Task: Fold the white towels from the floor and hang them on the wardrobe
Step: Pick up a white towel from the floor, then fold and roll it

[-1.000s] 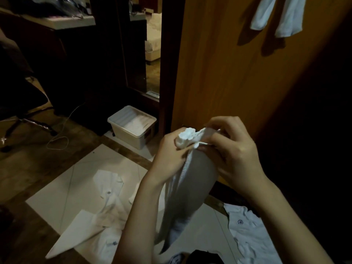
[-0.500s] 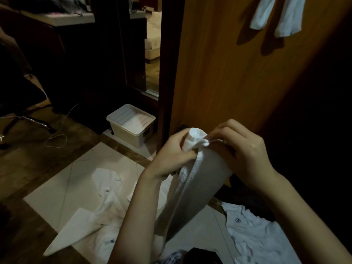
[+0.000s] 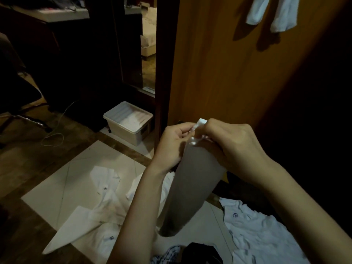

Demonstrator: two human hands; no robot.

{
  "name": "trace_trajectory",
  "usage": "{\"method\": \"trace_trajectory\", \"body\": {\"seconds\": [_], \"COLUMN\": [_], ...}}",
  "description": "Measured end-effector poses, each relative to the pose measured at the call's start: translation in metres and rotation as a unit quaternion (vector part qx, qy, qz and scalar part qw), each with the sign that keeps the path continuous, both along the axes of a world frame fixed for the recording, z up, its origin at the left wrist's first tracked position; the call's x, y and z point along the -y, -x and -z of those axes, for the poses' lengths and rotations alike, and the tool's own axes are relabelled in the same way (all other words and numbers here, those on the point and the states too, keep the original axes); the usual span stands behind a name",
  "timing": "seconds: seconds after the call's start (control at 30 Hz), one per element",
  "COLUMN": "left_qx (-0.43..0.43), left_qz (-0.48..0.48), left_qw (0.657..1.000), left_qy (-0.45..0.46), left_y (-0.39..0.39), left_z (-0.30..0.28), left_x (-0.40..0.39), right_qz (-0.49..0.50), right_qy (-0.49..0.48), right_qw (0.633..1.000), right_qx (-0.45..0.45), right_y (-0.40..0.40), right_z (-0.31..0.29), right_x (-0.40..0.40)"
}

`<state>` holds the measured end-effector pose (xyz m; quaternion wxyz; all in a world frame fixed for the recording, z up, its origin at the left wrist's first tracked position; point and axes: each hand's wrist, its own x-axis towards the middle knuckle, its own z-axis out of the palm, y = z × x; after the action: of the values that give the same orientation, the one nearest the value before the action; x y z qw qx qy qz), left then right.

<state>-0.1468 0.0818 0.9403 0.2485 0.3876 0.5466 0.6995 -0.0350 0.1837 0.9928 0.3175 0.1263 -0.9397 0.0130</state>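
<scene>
A white towel (image 3: 192, 185) hangs in a long narrow fold from both my hands, in front of the orange wardrobe door (image 3: 219, 69). My left hand (image 3: 173, 145) pinches its top edge from the left. My right hand (image 3: 230, 145) grips the same top edge from the right, with a bright corner sticking up between the fingers. Two white towels (image 3: 270, 14) hang at the top of the wardrobe door. More white cloths (image 3: 102, 204) lie crumpled on the floor at the lower left, and another white cloth (image 3: 257, 231) lies at the lower right.
A white lidded plastic box (image 3: 129, 122) stands on the floor beside the wardrobe's dark edge. A thin white cable (image 3: 55, 138) loops on the wooden floor. An office chair base (image 3: 24, 119) is at the far left. Dark clothing (image 3: 200, 254) lies at the bottom.
Both hands have shifted slightly right and drawn closer together at the towel's top. The bunched top edge has been flattened, so the towel now hangs as a smoother, narrower strip.
</scene>
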Motion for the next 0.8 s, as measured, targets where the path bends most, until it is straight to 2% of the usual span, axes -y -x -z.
{"method": "trace_trajectory", "body": {"seconds": [0.07, 0.2, 0.3, 0.43, 0.53, 0.6, 0.63, 0.73, 0.8], "left_qx": [0.003, 0.016, 0.020, -0.038, -0.020, -0.022, -0.031, -0.034, -0.029], "left_qz": [-0.003, 0.022, 0.046, 0.067, 0.031, 0.006, -0.003, -0.015, -0.041], "left_qw": [1.000, 1.000, 0.999, 0.997, 0.999, 0.999, 0.999, 0.999, 0.998], "left_qy": [-0.013, -0.005, -0.001, -0.011, -0.031, -0.037, -0.035, -0.031, -0.033], "left_y": [0.000, 0.000, 0.001, 0.006, 0.010, 0.012, 0.012, 0.012, 0.013], "left_z": [-0.002, -0.006, -0.009, -0.005, 0.001, 0.005, 0.006, 0.009, 0.011], "left_x": [0.000, 0.002, 0.005, 0.009, 0.011, 0.011, 0.011, 0.008, 0.007], "right_qz": [0.011, 0.008, 0.018, 0.050, 0.063, 0.065, 0.076, 0.137, 0.151], "right_qy": [-0.007, 0.053, 0.059, 0.068, 0.132, 0.177, 0.169, -0.008, -0.083], "right_qw": [1.000, 0.998, 0.997, 0.994, 0.988, 0.982, 0.982, 0.980, 0.966], "right_qx": [-0.015, -0.018, -0.037, -0.063, -0.041, 0.008, 0.043, 0.143, 0.192], "right_y": [0.002, 0.005, 0.010, 0.015, 0.011, 0.006, 0.005, 0.002, 0.000], "right_z": [-0.003, -0.002, 0.004, 0.008, 0.004, -0.002, -0.005, -0.010, -0.015], "right_x": [-0.009, -0.018, -0.019, -0.018, -0.017, -0.017, -0.018, -0.018, -0.020]}}
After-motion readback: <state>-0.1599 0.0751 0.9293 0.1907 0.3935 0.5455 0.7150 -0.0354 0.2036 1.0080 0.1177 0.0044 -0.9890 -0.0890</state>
